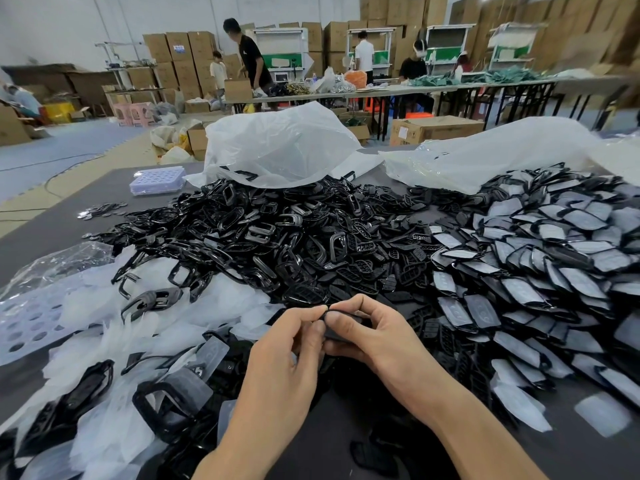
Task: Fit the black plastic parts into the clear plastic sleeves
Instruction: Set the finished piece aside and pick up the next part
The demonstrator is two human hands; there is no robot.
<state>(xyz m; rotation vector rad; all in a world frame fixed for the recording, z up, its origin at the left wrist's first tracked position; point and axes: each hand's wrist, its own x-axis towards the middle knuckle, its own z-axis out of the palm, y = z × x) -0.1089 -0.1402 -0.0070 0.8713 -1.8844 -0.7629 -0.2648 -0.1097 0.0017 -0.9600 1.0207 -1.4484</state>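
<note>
Both of my hands meet near the table's front centre on one small black plastic part (346, 322). My left hand (294, 344) pinches its left end with curled fingers. My right hand (367, 330) grips it from the right, thumb on its near side. Most of the part is hidden by my fingers. A big heap of loose black parts (277, 237) fills the middle of the table. Clear plastic sleeves (145, 313) lie spread at the left. Sleeved parts (540, 268) are stacked in overlapping rows at the right.
Two large white plastic bags (284, 143) (491, 154) lie behind the heaps. A lilac perforated tray (157, 180) sits at the back left, another (27, 323) at the left edge. People work at long tables among cardboard boxes far behind.
</note>
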